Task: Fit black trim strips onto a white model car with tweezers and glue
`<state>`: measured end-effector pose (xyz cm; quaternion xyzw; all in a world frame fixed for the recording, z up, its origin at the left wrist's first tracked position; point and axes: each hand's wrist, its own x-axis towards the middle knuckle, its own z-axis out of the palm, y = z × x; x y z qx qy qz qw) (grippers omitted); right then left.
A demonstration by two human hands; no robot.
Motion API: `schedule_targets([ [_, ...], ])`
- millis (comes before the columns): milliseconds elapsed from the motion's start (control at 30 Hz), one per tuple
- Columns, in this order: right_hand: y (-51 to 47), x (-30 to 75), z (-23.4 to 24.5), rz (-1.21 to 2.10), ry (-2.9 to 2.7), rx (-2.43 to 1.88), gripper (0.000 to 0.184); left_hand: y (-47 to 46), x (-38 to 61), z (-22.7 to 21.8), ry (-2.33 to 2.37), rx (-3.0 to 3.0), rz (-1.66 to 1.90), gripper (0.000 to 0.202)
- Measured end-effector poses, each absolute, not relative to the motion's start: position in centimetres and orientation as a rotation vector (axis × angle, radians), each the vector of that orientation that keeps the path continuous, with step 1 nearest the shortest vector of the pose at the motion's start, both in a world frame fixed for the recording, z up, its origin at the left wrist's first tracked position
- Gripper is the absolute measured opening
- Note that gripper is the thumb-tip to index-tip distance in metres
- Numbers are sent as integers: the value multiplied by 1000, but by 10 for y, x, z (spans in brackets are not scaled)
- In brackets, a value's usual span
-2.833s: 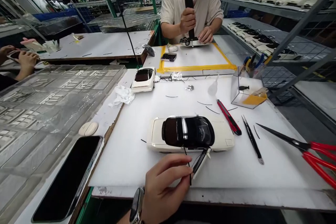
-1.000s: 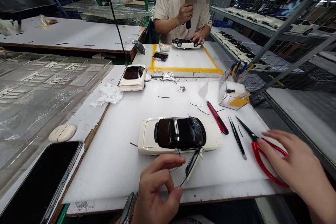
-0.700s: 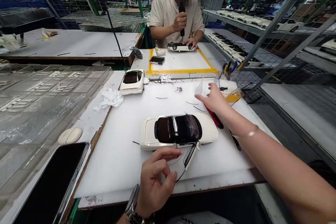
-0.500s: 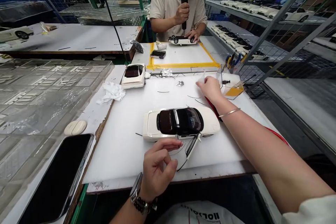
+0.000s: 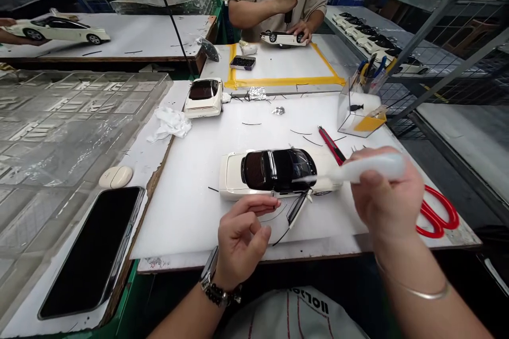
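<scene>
A cream model car [image 5: 234,177] with a black roof lies lengthwise before me, its near-side door [image 5: 297,209] swung outward. A thin black strip [image 5: 281,237] trails from the door's lower end. My left hand [image 5: 244,238] rests beside the car's near side, fingertips close to the door opening, thumb apart from the fingers; I make out nothing held in it. My right hand [image 5: 387,201] grips a white translucent squeeze bottle [image 5: 377,167] with a thin nozzle, blurred by motion. The nozzle points left, over the car's windshield.
Red scissors [image 5: 439,212] and a red utility knife [image 5: 331,144] lie on the right. A clear pen holder [image 5: 360,111] stands behind. Another cream car [image 5: 204,98], crumpled tissue [image 5: 170,123] and a phone [image 5: 93,249] are left. Across, a co-worker [image 5: 274,5] works on an upturned car [image 5: 282,38].
My right hand has come back from beside the pen holder with the squeeze bottle, uncovering the knife and scissors. My left hand keeps its pose. A hand lifts a car at far left.
</scene>
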<state>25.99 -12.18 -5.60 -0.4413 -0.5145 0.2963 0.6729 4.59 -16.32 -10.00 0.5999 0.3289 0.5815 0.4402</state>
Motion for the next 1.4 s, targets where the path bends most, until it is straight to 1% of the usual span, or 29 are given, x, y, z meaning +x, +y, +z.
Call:
schedule_targets([
  [100,-137,242,-71,469,-1268,-1044,25,-164,46,-99,818,1504,1438,31],
  [167,-140,231,-75,407,-1318,-1123,24,-163,46,-98,822,1510,1435,31],
  [267,-138,221,-79,404,-1357,-1209,24,-163,46,-98,837,1525,1427,32],
  [433,-135,217,-84,439,-1393,-1215,25,-163,45,-97,826,1544,1414,31],
  [633,-136,216,-84,399,-1437,-1254,24,-163,45,-94,831,1553,1401,31],
  [1100,-138,216,-82,344,-1493,-1188,21,-162,45,-95,837,1566,1379,31],
  [1400,-138,217,-83,315,-1448,-1231,21,-163,44,-95,819,1564,1381,29],
])
